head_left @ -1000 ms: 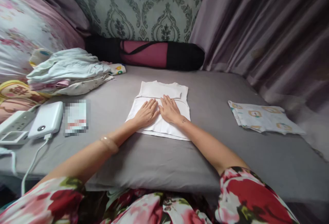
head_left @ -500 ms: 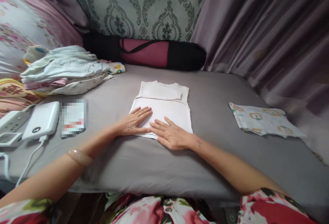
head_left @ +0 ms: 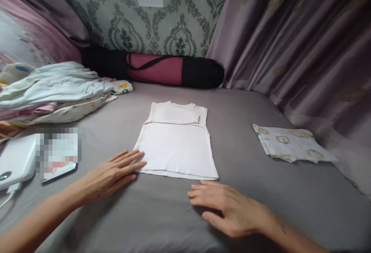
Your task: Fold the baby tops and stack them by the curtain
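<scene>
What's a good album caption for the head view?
White shirt on a grey sheet, left hand at one lower corner, right hand near the hem.

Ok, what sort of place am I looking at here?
Most likely a bedroom or curtained sleeping nook. A gray sheet is spread over a broad, bed-like surface, a purplish curtain hangs along the right, and a pile of cloth lies at the left.

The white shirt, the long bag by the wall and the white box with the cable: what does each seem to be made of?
White shirt: probably matte cotton-like knit; it lies thin, with soft creases.
Long bag: perhaps dull synthetic cloth; no shine shows; weave too small to tell.
White box: likely hard plastic, slightly glossy; smooth shell with rounded corners.
</scene>
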Motion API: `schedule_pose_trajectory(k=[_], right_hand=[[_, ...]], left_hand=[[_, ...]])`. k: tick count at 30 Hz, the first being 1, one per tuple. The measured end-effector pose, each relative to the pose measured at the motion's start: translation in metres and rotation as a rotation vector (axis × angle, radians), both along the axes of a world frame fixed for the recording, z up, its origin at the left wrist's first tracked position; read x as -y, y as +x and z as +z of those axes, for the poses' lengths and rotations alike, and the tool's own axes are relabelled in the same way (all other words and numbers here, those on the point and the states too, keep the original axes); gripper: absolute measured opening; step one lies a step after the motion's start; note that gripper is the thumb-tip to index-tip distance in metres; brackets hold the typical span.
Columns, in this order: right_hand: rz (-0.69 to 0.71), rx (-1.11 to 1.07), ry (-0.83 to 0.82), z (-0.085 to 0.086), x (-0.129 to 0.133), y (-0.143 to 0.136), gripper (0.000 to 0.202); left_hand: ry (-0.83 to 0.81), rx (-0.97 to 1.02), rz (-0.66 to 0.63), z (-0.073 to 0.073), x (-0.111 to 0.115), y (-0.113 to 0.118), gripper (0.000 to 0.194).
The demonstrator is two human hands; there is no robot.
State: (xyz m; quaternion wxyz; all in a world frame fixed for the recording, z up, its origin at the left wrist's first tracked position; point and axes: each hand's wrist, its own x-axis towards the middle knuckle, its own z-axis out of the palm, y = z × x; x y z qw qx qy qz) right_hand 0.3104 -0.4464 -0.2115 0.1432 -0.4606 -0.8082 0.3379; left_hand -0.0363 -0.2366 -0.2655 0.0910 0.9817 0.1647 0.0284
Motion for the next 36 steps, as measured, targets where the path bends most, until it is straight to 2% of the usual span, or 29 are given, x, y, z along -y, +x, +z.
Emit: schedule_pose_trajectory(k=[4,6,9,13,15,18,24,29,32,36], right_hand=[[-0.303,0.028,0.173,-0.008,0.001,0.022,0.031],[-0.364,0.113,0.242,-0.018,-0.001,0.032,0.032],[-0.340,0.184,0.257,-0.029,-0.002,0.041,0.031],[-0.320,0.196,0.313,-0.034,0.000,0.047,0.028],[-0.300,0.192,0.365,-0.036,0.001,0.049,0.031],[-0.276,0.181,0.392,-0.037,0.000,0.050,0.040],[-0.374,0.163,0.341,-0.039,-0.004,0.050,0.044],[-0.437,0.074,0.269,-0.037,-0.012,0.052,0.027],[-0.564,-0.039,0.284,-0.032,-0.023,0.053,0.019],[-0.809,-0.187,0.315,-0.025,-0.047,0.052,0.020]], left_hand=[[0.058,0.073,0.043,0.000,-0.004,-0.008,0.033],[0.045,0.083,0.043,0.001,-0.005,-0.009,0.032],[0.047,0.048,0.012,0.001,-0.005,-0.013,0.035],[0.067,0.017,-0.029,-0.004,-0.007,-0.020,0.046],[0.046,0.023,-0.022,-0.006,-0.008,-0.021,0.051],[-0.015,0.051,0.010,-0.007,-0.011,-0.016,0.047],[-0.135,0.140,0.144,-0.005,-0.019,-0.003,0.034],[-0.330,0.194,0.223,0.006,-0.030,0.005,0.031],[-0.458,0.301,0.331,0.019,-0.037,0.013,0.035],[-0.562,0.508,0.522,0.028,-0.049,0.034,0.039]])
